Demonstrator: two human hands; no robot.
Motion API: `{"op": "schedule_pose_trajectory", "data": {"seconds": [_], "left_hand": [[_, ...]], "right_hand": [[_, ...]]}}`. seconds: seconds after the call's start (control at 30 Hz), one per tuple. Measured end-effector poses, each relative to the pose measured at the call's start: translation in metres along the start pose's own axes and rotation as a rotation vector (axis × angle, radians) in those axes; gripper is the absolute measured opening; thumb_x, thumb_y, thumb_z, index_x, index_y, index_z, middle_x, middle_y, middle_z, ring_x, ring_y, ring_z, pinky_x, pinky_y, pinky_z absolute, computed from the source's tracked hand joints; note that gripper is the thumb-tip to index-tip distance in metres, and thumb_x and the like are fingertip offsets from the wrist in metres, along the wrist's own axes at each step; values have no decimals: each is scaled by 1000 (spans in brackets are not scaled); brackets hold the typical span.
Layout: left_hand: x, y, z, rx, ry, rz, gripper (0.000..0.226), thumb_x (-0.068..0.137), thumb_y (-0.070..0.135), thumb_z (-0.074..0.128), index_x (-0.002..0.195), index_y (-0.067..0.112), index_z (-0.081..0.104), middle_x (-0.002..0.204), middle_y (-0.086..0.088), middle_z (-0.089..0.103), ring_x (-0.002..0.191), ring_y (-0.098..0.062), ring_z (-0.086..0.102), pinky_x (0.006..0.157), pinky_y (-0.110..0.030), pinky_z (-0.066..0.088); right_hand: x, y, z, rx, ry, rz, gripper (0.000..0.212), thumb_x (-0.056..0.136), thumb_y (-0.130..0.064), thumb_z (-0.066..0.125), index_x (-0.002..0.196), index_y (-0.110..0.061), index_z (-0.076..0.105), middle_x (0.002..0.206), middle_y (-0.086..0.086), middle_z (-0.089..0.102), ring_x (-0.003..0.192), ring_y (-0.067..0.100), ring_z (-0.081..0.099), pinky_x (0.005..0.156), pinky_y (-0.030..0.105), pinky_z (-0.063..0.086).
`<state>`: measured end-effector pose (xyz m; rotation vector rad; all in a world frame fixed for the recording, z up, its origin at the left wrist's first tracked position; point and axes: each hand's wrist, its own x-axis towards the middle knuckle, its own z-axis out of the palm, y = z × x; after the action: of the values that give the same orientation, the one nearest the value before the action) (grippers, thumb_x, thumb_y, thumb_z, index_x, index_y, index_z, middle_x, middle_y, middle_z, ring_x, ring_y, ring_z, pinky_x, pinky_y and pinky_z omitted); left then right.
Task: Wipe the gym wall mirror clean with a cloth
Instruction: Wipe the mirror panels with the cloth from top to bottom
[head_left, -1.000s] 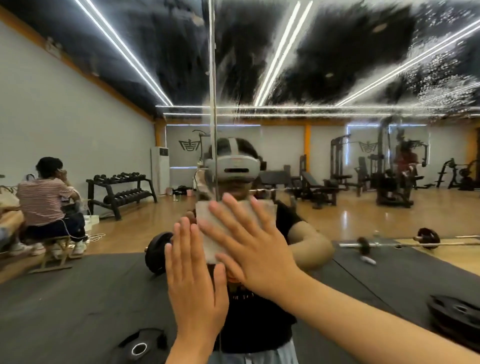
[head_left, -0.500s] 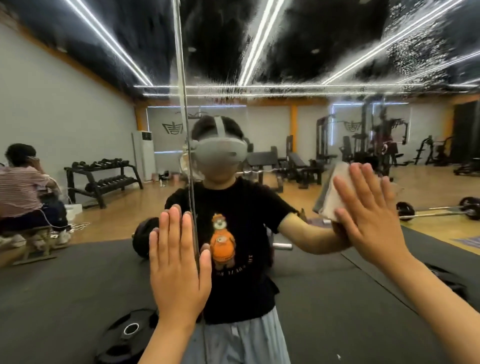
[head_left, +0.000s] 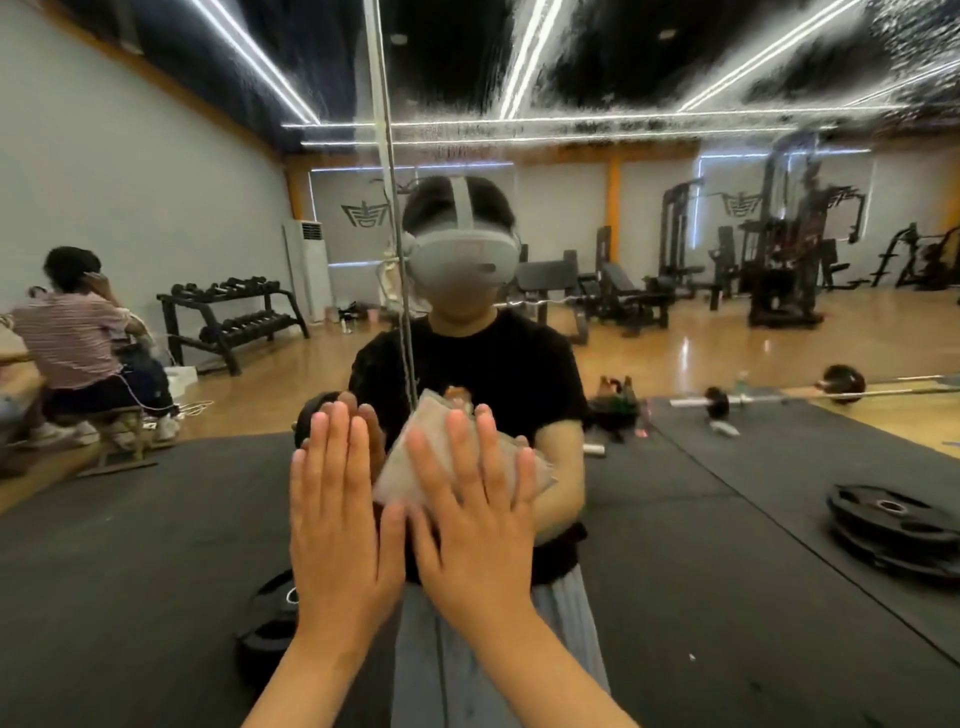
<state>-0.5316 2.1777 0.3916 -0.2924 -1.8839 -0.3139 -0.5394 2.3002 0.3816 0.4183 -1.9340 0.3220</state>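
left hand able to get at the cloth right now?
Probably yes. The left hand lies flat on the mirror right beside the cloth, with nothing between them. The right hand presses the cloth to the glass and covers much of it, leaving its left edge exposed.

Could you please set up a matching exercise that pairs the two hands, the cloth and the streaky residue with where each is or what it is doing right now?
Things:
1. left hand
2. right hand
3. cloth
4. streaky residue

States:
A. spread across the top of the mirror
B. pinned under a palm
C. flat on bare mirror beside the cloth
D. pressing the cloth with straight fingers

Pairs: 1-C, 2-D, 3-B, 4-A.
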Motion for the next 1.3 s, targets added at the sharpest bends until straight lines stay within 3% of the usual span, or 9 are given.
{"op": "schedule_pose_trajectory", "data": {"seconds": [0.2, 0.33, 0.43, 0.53, 0.67, 0.73, 0.93, 1.13, 1.3], "left_hand": [[-19, 6, 16, 79, -18, 72, 65, 103, 36, 21, 157, 4, 6, 166, -12, 2, 154, -24, -1, 125, -41, -1], [-18, 8, 29, 153, 23, 52, 69, 98, 31, 28, 158, 8, 0, 166, -5, -8, 153, -21, -5, 125, -40, -2], [-20, 7, 30, 149, 40, 59, 68, 100, 32, 26, 158, 9, -1, 166, -3, -10, 153, -19, -6, 125, -39, -2], [-20, 7, 32, 147, 45, 57, 65, 102, 33, 23, 157, 9, -1, 166, -3, -9, 153, -19, -6, 125, -39, -2], [-22, 6, 33, 143, 44, 62, 64, 101, 32, 22, 157, 9, -1, 166, -1, -11, 153, -18, -7, 125, -39, -2], [-22, 6, 33, 135, 43, 58, 64, 101, 30, 21, 157, 9, -1, 166, -1, -11, 153, -18, -6, 125, -39, -2], [-22, 3, 31, 96, 55, 72, 59, 103, 32, 14, 156, 6, 7, 165, -1, -8, 153, -18, -2, 125, -40, 1], [-22, 1, 30, 73, 63, 106, 62, 100, 30, 21, 156, 5, 9, 166, -1, -5, 153, -20, -1, 124, -42, 2], [-22, 1, 30, 113, 41, 76, 65, 98, 27, 25, 157, 6, 7, 165, -3, -6, 153, -21, -3, 125, -41, 0]], "right_hand": [[-18, 44, -6, -51, 14, -59, 56, 102, -35, 35, 156, -31, 22, 167, -3, 4, 154, 21, 8, 123, 44, 1], [-32, 116, -27, -51, 89, 50, 63, 99, -32, 39, 158, -28, 18, 167, -6, 2, 154, 19, 4, 123, 43, -3], [-41, 181, -47, -78, 130, 225, 60, 102, -35, 33, 158, -22, 15, 166, -4, -2, 153, 19, -2, 123, 44, -5], [-45, 220, -60, -29, 187, 528, 61, 105, -46, 17, 159, -17, 7, 166, 8, 1, 153, 22, -5, 122, 51, -5], [-28, 177, -45, 99, 354, 878, 64, 99, -39, 13, 157, -17, 1, 166, 11, -4, 153, 29, -6, 122, 48, -7], [-23, 122, -28, 114, 318, 789, 62, 102, -37, 15, 157, -20, -6, 165, 9, -10, 153, 27, -10, 122, 48, -8], [-56, -13, 33, 31, 55, 212, 65, 103, -36, 30, 159, -25, -2, 166, 3, -10, 153, 27, -3, 122, 53, -3], [-70, 32, 23, -54, 30, -27, 58, 105, -35, 26, 158, -31, 5, 167, -5, -6, 154, 20, -2, 123, 45, -3], [-78, 115, 2, -127, 103, 104, 53, 107, -37, 18, 158, -32, 5, 167, -6, -6, 154, 19, -3, 123, 45, -4]]}}
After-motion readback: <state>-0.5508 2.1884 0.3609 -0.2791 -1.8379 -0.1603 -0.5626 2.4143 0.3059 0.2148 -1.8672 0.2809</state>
